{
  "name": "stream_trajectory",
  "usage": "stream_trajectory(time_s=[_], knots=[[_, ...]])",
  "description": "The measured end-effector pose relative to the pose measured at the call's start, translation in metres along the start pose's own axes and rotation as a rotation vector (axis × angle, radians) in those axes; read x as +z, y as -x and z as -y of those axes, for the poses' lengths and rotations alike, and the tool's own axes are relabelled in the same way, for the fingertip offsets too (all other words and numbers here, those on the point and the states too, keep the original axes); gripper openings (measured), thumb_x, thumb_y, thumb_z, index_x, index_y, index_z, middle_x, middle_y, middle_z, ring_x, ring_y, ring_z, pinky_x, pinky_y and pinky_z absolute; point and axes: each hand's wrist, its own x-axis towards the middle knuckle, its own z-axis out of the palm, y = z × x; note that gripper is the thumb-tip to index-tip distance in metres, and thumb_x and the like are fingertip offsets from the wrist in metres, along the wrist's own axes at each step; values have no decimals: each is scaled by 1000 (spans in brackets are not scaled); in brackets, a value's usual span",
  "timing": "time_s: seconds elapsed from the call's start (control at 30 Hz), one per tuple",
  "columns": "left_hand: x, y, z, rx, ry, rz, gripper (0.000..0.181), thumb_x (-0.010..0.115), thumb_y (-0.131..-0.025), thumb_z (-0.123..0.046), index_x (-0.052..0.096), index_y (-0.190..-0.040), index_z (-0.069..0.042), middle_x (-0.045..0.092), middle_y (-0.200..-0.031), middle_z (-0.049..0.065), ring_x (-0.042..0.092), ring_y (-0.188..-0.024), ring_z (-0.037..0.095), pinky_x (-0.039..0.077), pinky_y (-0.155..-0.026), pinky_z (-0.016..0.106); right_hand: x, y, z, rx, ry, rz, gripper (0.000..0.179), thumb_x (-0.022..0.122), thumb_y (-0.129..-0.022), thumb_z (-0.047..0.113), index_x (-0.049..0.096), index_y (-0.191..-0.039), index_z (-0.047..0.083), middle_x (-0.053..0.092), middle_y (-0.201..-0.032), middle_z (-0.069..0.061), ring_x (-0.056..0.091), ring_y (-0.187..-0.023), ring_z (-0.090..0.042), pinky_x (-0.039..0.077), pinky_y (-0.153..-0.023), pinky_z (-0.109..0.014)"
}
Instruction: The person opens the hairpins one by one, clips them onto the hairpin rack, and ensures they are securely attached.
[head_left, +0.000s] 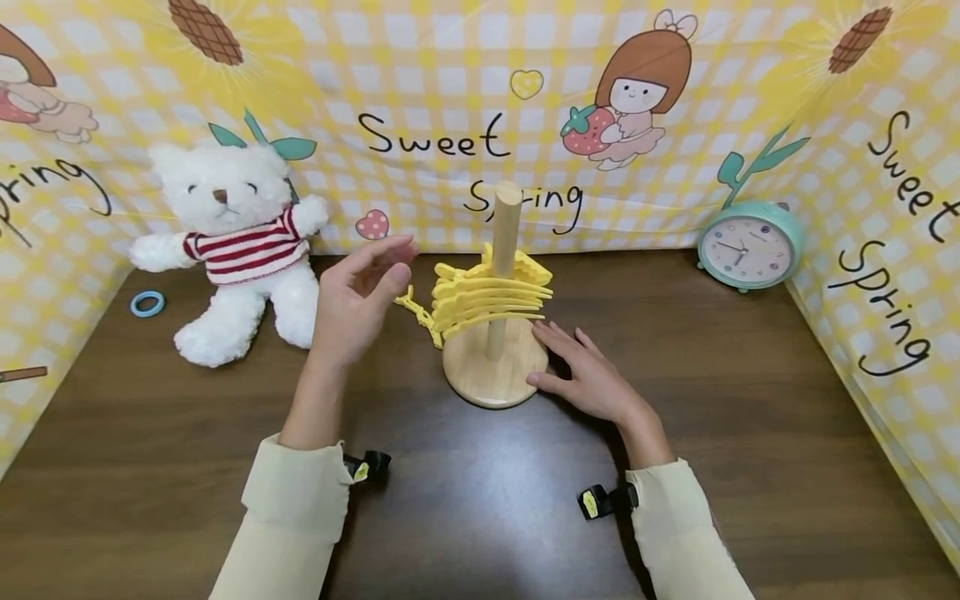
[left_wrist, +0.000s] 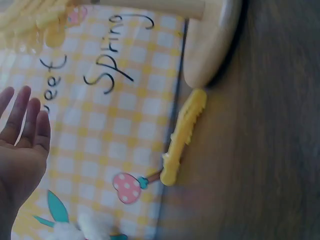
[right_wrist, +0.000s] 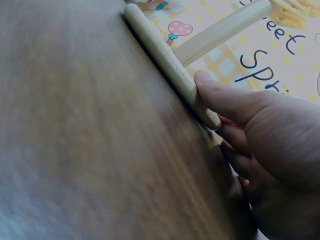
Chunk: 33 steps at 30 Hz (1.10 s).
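Observation:
A wooden stand has a round base [head_left: 487,387] and an upright post [head_left: 507,218]. Several curved yellow pieces [head_left: 491,298] sit stacked around the post, above the base; in the left wrist view they are blurred. Behind the stand's left side, a knobbly yellow strip [left_wrist: 184,137] lies on the table. My left hand [head_left: 352,304] is raised left of the stack, fingers relaxed, holding nothing. With thumb on top and fingers at the edge, my right hand [right_wrist: 270,135] grips the base rim at its right side.
A white teddy bear [head_left: 240,242] in a striped shirt sits at the back left, a blue ring [head_left: 147,303] beside it. At the back right stands a green alarm clock [head_left: 750,243]. Checked cloth [head_left: 420,75] walls the brown table [head_left: 510,517] at the back and sides.

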Motion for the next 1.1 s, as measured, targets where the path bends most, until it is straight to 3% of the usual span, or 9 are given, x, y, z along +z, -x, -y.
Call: stream_trajectory(time_s=[0.17,0.3,0.4,0.6,0.87,1.1], knots=[[-8,-4,14,-111,-19,-45,29,67,-98,-9,69,-123,6,72,-114,12,64,-106,22,51,-87,25,0,-1,0,-8,7,7,79,67,-98,42,31,-159,8,31,-163,-7,18,-153,-23,-1,-123,-45],[-13,-7,27,-179,-56,-83,31,66,-100,-17,69,-122,6,72,-114,11,62,-103,16,49,-88,25,1,-2,0,-18,12,5,78,67,-98,41,32,-159,8,32,-163,-7,18,-153,-23,-1,-123,-45],[-17,-9,33,-233,-79,-77,35,68,-100,-23,70,-123,3,71,-116,11,61,-105,15,49,-90,24,2,-2,0,-17,7,10,79,68,-98,41,31,-159,8,31,-163,-8,18,-153,-23,-1,-123,-45],[-23,-10,45,-352,-135,-11,45,70,-97,-32,68,-129,0,68,-120,2,59,-112,14,48,-92,24,3,-1,0,-10,-11,6,78,67,-98,41,31,-159,8,29,-164,-8,17,-153,-24,-2,-123,-46],[-31,-13,61,-465,-267,113,43,69,-99,-34,67,-131,-5,67,-125,8,58,-116,18,47,-92,28,1,1,-2,-12,1,0,79,68,-98,40,31,-159,8,30,-164,-9,17,-153,-25,-2,-123,-48],[-37,-14,71,-533,-297,199,40,67,-99,-20,63,-133,0,64,-127,17,57,-117,26,47,-91,29,-1,1,-2,-17,7,-7,78,67,-98,41,32,-159,8,30,-163,-8,18,-153,-24,-1,-123,-47]])
